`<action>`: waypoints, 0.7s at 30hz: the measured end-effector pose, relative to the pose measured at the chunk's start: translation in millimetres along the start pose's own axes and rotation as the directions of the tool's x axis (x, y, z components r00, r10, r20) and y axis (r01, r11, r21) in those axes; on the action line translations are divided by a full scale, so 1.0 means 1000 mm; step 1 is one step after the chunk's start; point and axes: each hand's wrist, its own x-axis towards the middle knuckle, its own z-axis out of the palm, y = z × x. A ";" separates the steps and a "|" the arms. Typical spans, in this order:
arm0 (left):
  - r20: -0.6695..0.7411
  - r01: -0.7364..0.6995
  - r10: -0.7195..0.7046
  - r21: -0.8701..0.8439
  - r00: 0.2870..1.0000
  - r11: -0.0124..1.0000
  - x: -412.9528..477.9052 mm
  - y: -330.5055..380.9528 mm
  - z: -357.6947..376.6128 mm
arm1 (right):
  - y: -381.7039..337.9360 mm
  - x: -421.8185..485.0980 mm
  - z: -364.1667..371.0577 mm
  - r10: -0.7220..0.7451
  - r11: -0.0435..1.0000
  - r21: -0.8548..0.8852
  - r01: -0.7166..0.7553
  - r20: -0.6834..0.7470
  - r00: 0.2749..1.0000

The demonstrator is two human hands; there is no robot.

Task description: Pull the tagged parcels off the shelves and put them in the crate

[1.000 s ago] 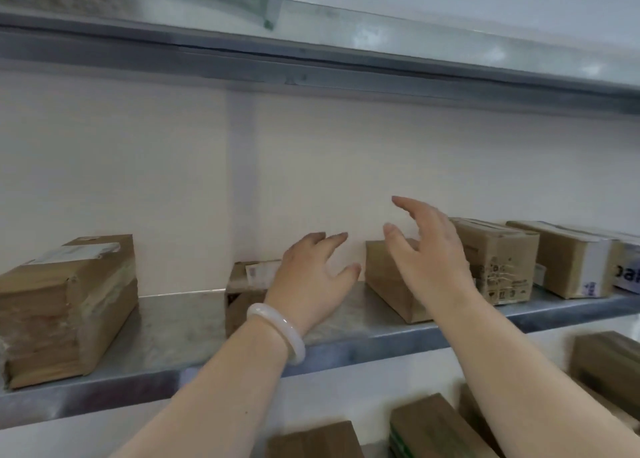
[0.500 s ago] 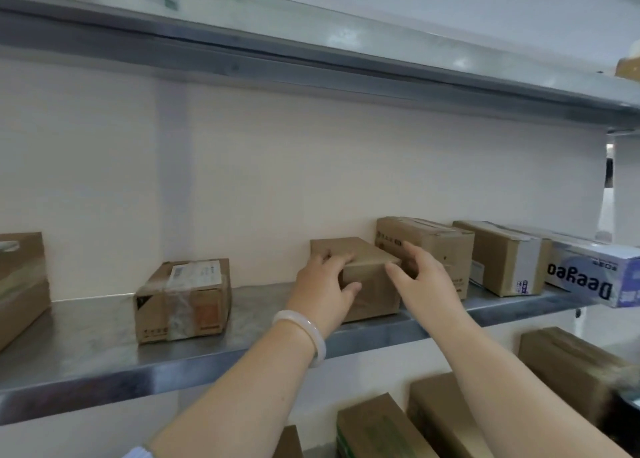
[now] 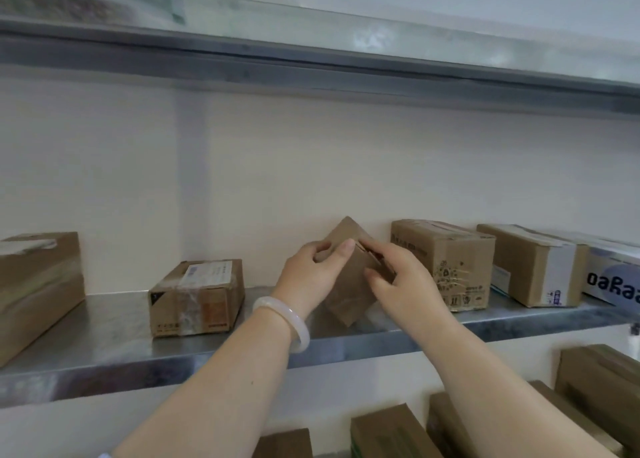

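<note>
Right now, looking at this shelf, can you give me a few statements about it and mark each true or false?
1. Both the left hand and the right hand grip the small plain box. True.
2. That box lies flat on the metal shelf. False: it is tilted, one corner pointing down.
3. A pale bangle sits on the left wrist. True.
4. The white-labelled box stands right of the hands. False: it stands to their left.
</note>
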 end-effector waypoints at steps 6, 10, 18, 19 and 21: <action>-0.069 0.063 -0.081 -0.227 0.994 0.972 -0.012 0.003 -0.006 | -0.010 -0.005 0.009 -0.138 0.988 0.062 0.140 -0.023 0.990; -0.045 0.070 -0.104 -0.478 0.994 0.876 -0.022 0.001 -0.009 | -0.013 -0.006 0.010 0.170 0.944 0.296 -0.144 -0.061 0.984; -0.022 0.028 -0.047 -0.529 0.999 0.848 -0.032 -0.009 -0.005 | -0.021 -0.009 0.015 0.156 0.898 0.407 -0.167 0.061 0.986; -0.051 -0.005 -0.021 -0.472 0.998 0.881 -0.032 -0.011 -0.007 | -0.021 -0.010 0.014 0.142 0.906 0.394 -0.153 0.057 0.988; -0.118 -0.061 0.016 -0.386 0.993 0.920 -0.034 -0.010 -0.011 | -0.020 -0.011 0.013 0.118 0.933 0.337 -0.125 0.040 0.992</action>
